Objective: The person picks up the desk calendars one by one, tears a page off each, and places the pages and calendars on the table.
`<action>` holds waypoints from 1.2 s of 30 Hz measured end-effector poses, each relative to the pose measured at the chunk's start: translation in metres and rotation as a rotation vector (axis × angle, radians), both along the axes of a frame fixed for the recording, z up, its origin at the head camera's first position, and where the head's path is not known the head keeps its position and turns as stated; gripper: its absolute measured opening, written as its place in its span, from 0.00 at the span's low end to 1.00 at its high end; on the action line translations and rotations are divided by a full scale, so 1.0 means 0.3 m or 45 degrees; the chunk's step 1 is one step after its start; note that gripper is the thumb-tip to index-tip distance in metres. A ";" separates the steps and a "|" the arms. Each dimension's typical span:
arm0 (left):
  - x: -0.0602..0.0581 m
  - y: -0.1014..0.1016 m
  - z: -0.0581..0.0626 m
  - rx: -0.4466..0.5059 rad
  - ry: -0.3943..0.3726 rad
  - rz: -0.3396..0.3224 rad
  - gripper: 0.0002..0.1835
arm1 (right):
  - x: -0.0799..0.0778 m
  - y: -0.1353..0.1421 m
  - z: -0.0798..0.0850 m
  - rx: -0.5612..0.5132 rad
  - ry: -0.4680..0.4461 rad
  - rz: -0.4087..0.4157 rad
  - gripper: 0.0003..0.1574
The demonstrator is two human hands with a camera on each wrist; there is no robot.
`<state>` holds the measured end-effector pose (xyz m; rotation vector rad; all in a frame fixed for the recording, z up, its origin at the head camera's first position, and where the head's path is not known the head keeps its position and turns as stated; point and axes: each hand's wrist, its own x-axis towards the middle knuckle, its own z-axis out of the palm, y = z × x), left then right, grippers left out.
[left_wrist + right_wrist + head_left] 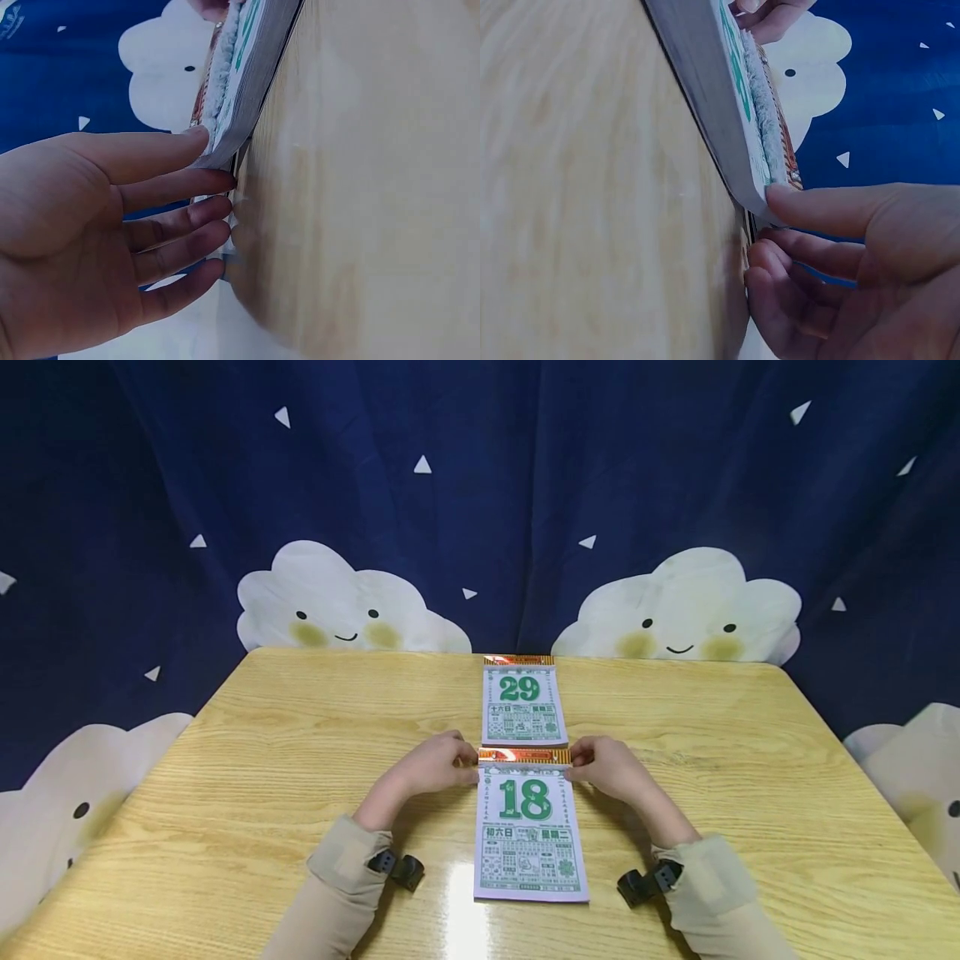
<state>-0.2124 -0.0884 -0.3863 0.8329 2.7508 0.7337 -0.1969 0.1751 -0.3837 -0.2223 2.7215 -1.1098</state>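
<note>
A thick tear-off calendar (531, 852) lies on the wooden table, its top page showing a green 18 below a red and gold header strip. My left hand (429, 767) pinches its upper left corner. Opposite, at the upper right corner, my right hand (611, 770) pinches it between thumb and fingers. In the left wrist view the thumb (150, 154) presses the pad's corner while the other fingers spread near the table. The right wrist view shows the thumb (832, 208) on the pad and the fingers curled below. Just beyond lies a second calendar (522, 727) showing 29.
The light wooden table (300, 735) stretches to both sides of the calendars. Behind its far edge hangs a dark blue curtain (480, 510) with white clouds and triangles. A black strap with a camera (405, 870) sits on each wrist.
</note>
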 end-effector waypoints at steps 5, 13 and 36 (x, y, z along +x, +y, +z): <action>-0.004 -0.002 -0.007 0.075 -0.048 0.029 0.15 | -0.009 0.003 -0.019 -0.166 -0.094 -0.084 0.18; -0.006 0.005 -0.019 0.213 -0.118 0.085 0.13 | -0.013 0.002 -0.021 -0.568 -0.294 -0.037 0.20; 0.030 0.033 0.050 1.036 -0.555 0.355 0.17 | -0.058 -0.014 0.025 -0.719 -0.244 -0.164 0.27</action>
